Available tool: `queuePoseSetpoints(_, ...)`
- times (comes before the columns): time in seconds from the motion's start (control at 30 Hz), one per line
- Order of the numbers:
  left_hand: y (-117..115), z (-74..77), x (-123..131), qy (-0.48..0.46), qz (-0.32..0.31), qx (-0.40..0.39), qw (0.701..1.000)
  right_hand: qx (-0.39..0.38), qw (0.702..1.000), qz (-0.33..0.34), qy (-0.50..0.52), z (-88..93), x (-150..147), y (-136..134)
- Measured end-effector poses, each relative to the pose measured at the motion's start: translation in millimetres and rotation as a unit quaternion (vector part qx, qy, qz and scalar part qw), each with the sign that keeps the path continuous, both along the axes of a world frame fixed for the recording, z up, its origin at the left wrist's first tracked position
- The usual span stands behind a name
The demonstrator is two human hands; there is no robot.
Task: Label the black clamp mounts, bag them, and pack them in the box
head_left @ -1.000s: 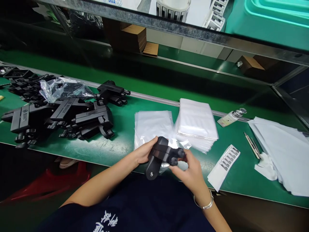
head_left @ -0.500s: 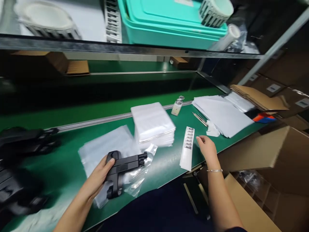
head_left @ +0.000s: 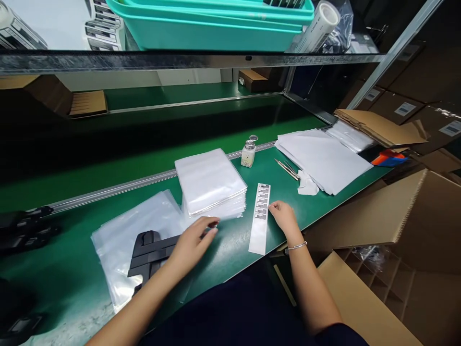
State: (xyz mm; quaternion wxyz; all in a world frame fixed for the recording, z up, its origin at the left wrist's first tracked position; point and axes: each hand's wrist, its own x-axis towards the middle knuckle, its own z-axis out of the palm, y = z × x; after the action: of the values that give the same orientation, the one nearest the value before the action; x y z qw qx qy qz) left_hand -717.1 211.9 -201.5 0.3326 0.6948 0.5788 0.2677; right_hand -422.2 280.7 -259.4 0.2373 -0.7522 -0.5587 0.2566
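My left hand (head_left: 197,242) is raised over the bench, thumb and fingers apart and holding nothing. Its forearm partly hides a black plastic bracket (head_left: 149,252), which lies on clear plastic bags (head_left: 139,216). To the right, my right hand (head_left: 284,217) has its fingers pinched together at the right edge of a white strip of barcode labels (head_left: 259,230). The strip lies flat near the front edge of the bench. A stack of white plastic sleeves (head_left: 212,182) stands between the bags and the strip.
A small bottle (head_left: 248,154), tweezers (head_left: 287,169) and white sheets (head_left: 324,158) lie farther back. More black brackets (head_left: 29,230) sit at left. Overhead, a metal shelf (head_left: 180,61) carries teal bins (head_left: 216,33). An open carton (head_left: 363,216) stands at right.
My left hand has let go of the black bracket, now lying on the bags, and moved right. My right hand has come to the edge of the label strip. The view has shifted.
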Motion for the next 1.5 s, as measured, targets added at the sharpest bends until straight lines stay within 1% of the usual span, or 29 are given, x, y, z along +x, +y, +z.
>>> queuePoseSetpoints(0.1, 21.5, -19.8, 42.3, 0.021, -0.123, -0.009, 0.992, 0.015, 0.999, 0.004, 0.037, -0.3, 0.7, 6.7)
queuePoseSetpoints(0.17, 28.4, -35.3, 66.5, 0.058, -0.193, -0.016, 0.979, 0.014, 0.998, 0.019, 0.066, 0.0, -1.2, 11.0)
queuePoseSetpoints(0.23, 29.2, -48.1, 84.6, 0.101, -0.239, -0.027, 0.965, 0.003, 0.993, 0.052, 0.105, 0.3, -4.0, 12.5)
queuePoseSetpoints(0.3, 26.5, -54.8, 94.7, 0.123, -0.254, -0.034, 0.959, -0.004, 0.985, 0.083, 0.151, 0.1, -5.0, 9.6)
queuePoseSetpoints(0.37, 24.0, -54.9, 97.9, 0.102, -0.234, -0.02, 0.967, -0.002, 0.975, 0.097, 0.199, -0.7, -3.4, 3.3)
queuePoseSetpoints(0.4, 23.7, -53.1, 98.1, 0.074, -0.207, -0.007, 0.975, 0.001, 0.97, 0.097, 0.225, -1.4, -1.9, -0.3)
queuePoseSetpoints(0.47, 26.0, -48.5, 98.5, -0.004, -0.141, 0.004, 0.99, 0.002, 0.957, 0.093, 0.274, -3.1, 0.8, -6.5)
queuePoseSetpoints(0.5, 28.3, -46.7, 99.7, -0.052, -0.118, -0.007, 0.992, 0.0, 0.951, 0.09, 0.296, -4.1, 1.4, -8.7)
queuePoseSetpoints(0.57, 34.2, -45.8, 104.8, -0.162, -0.11, -0.065, 0.979, -0.004, 0.941, 0.087, 0.328, -5.7, 0.6, -11.5)
queuePoseSetpoints(0.63, 39.7, -48.4, 111.8, -0.266, -0.11, -0.129, 0.949, 0.003, 0.936, 0.081, 0.342, -6.4, -1.5, -13.7)
queuePoseSetpoints(0.67, 41.8, -50.5, 115.2, -0.302, -0.097, -0.151, 0.936, 0.012, 0.936, 0.072, 0.345, -6.4, -2.3, -15.2)
queuePoseSetpoints(0.7, 43.4, -52.4, 118.0, -0.324, -0.077, -0.166, 0.928, 0.029, 0.938, 0.059, 0.341, -6.2, -2.8, -17.1)
queuePoseSetpoints(0.77, 45.5, -55.2, 121.4, -0.339, -0.032, -0.181, 0.923, 0.094, 0.948, 0.04, 0.302, -5.3, -2.6, -22.5)
queuePoseSetpoints(0.8, 46.2, -55.8, 122.1, -0.341, -0.017, -0.185, 0.921, 0.136, 0.953, 0.047, 0.268, -5.1, -2.4, -25.8)
queuePoseSetpoints(0.87, 47.9, -56.2, 122.7, -0.355, -0.001, -0.19, 0.915, 0.217, 0.955, 0.09, 0.18, -5.5, -2.7, -32.7)
queuePoseSetpoints(0.93, 50.1, -56.6, 123.3, -0.374, 0.002, -0.201, 0.905, 0.263, 0.949, 0.137, 0.102, -6.9, -4.2, -39.6)
queuePoseSetpoints(1.0, 52.1, -57.7, 124.5, -0.384, 0.0, -0.214, 0.898, 0.28, 0.945, 0.158, 0.06, -8.2, -5.4, -46.5)
queuePoseSetpoints(1.07, 52.0, -58.0, 125.5, -0.392, -0.023, -0.228, 0.891, 0.301, 0.94, 0.149, 0.06, -7.5, -4.7, -53.0)
queuePoseSetpoints(1.1, 50.4, -57.1, 125.4, -0.388, -0.048, -0.233, 0.89, 0.32, 0.936, 0.129, 0.074, -6.2, -3.5, -55.9)
queuePoseSetpoints(1.13, 47.5, -55.1, 124.5, -0.372, -0.078, -0.234, 0.895, 0.34, 0.93, 0.102, 0.094, -4.5, -2.0, -58.1)
queuePoseSetpoints(1.17, 43.2, -51.6, 122.6, -0.337, -0.108, -0.229, 0.907, 0.352, 0.925, 0.075, 0.121, -2.6, -0.7, -59.7)
queuePoseSetpoints(1.2, 37.7, -46.6, 119.2, -0.278, -0.13, -0.218, 0.926, 0.348, 0.923, 0.059, 0.153, -0.9, 0.1, -60.5)
queuePoseSetpoints(1.23, 31.2, -40.2, 113.8, -0.201, -0.141, -0.202, 0.948, 0.323, 0.926, 0.061, 0.185, 0.1, -0.1, -60.6)
queuePoseSetpoints(1.27, 24.2, -32.5, 106.0, -0.116, -0.144, -0.181, 0.966, 0.28, 0.933, 0.085, 0.208, 0.1, -1.5, -60.1)
queuePoseSetpoints(1.3, 17.2, -23.9, 95.3, -0.036, -0.141, -0.159, 0.977, 0.229, 0.941, 0.124, 0.216, -1.1, -3.9, -59.1)
queuePoseSetpoints(1.37, 5.5, -6.3, 63.7, 0.079, -0.13, -0.117, 0.981, 0.152, 0.95, 0.207, 0.177, -6.8, -10.8, -56.1)
queuePoseSetpoints(1.4, 1.2, 1.1, 42.6, 0.111, -0.123, -0.097, 0.982, 0.139, 0.952, 0.233, 0.14, -10.6, -14.1, -54.5)
queuePoseSetpoints(1.43, -2.0, 6.7, 18.3, 0.131, -0.108, -0.076, 0.983, 0.141, 0.955, 0.241, 0.101, -14.3, -16.5, -52.8)
queuePoseSetpoints(1.5, -7.3, 9.8, -36.3, 0.159, -0.053, -0.031, 0.985, 0.163, 0.964, 0.206, 0.048, -19.0, -18.1, -49.5)
